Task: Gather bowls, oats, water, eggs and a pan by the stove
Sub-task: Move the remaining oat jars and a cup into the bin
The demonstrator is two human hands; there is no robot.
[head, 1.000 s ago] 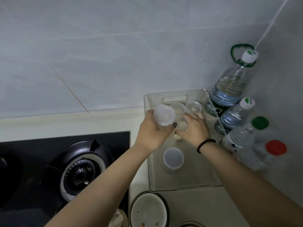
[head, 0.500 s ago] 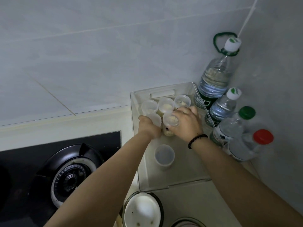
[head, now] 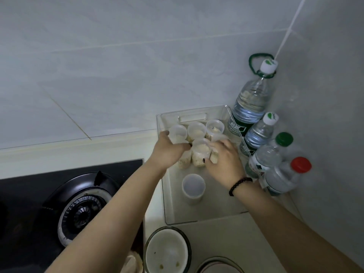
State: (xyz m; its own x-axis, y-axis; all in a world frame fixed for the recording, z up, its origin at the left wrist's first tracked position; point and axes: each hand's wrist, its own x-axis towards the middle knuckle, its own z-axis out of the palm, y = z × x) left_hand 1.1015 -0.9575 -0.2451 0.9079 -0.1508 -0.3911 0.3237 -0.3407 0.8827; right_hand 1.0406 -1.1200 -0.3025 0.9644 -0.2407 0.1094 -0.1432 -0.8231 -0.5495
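A clear plastic tray (head: 206,218) sits on the counter right of the stove. Several small clear cups of oats (head: 201,154) stand at its far end, and one empty cup (head: 193,187) stands alone nearer me. My left hand (head: 167,152) grips an oat cup (head: 184,161) in the front row. My right hand (head: 224,160), with a black bead bracelet at the wrist, holds the oat cup (head: 214,154) on the right of that row. Water bottles (head: 250,107) stand in the corner beside the tray. A white bowl (head: 166,251) sits near the bottom edge.
A black gas stove with its round burner (head: 82,211) lies at the left. A second bowl rim (head: 218,265) shows at the bottom. Green- and red-capped bottles (head: 283,172) crowd the right wall. Tiled walls close off the back and right.
My left hand has lowered the cup it held up a second ago into the tray's front row. Both hands now sit on the front cups; the view shifted slightly.
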